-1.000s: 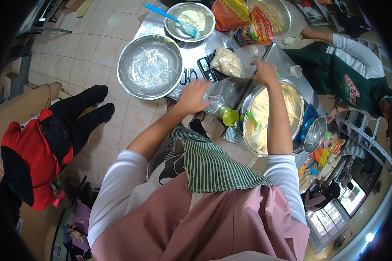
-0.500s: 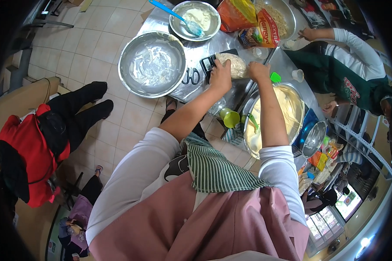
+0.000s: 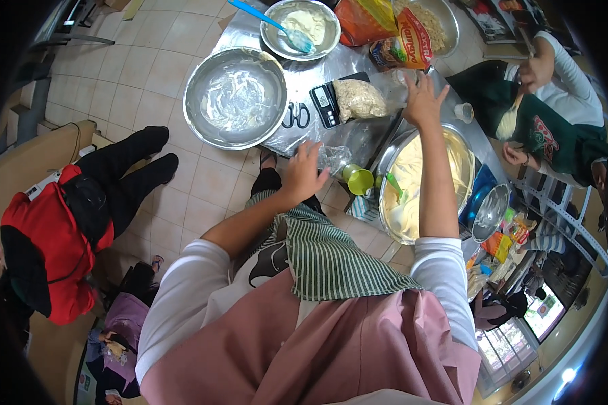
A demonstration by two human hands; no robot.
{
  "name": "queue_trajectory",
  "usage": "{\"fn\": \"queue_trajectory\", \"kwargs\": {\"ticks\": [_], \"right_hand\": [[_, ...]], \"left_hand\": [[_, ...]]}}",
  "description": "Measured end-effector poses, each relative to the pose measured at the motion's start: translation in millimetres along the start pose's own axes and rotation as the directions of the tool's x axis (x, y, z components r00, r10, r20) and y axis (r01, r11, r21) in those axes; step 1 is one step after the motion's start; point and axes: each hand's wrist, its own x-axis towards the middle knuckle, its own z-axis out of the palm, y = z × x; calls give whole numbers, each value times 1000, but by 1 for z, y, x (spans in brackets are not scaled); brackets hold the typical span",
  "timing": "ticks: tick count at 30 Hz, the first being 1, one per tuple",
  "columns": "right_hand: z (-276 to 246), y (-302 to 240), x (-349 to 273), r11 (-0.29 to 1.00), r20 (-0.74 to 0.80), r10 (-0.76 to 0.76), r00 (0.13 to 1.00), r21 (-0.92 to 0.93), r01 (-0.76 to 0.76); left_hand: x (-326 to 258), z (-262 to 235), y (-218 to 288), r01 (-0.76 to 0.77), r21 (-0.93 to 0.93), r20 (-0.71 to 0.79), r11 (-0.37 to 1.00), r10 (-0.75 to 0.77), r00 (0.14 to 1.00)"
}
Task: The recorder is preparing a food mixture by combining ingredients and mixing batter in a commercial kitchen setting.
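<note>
We stood over the steel table (image 3: 263, 145) with both hands free. Our left hand (image 3: 305, 172) hung half curled, holding nothing, just above a clear bottle (image 3: 333, 158) lying near the table's edge, a green cup (image 3: 359, 180) just beside it. Our right hand (image 3: 422, 101) was raised with fingers spread wide, empty, beyond the bag (image 3: 359, 100) of pale crumbly stuff that rested on a small black scale (image 3: 327, 104). Black scissors (image 3: 296, 116) lay left of the scale.

We judged the bag to be soft and slack: its clear film would sag and slide in the fingers, and the load would shift if pinched at one corner. Cupping it from below with both palms, or gathering the film at its top, seemed the surest hold. It looked light, but the scale beneath could be nudged easily. The bottle looked thin and slippery, best taken round its middle.

Right of us sat a large pan (image 3: 467, 156) of yellow batter with a green spatula (image 3: 395, 189) in it; left, an empty smeared bowl (image 3: 235, 96). Across the table a person's hand (image 3: 535, 71) worked apart from ours.
</note>
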Motion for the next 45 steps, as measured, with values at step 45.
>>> {"fn": "queue_trajectory", "kwargs": {"ticks": [45], "right_hand": [[38, -9, 29, 987, 376, -127, 918, 136, 81]], "left_hand": [[-81, -52, -87, 233, -57, 81, 971, -228, 970]]}}
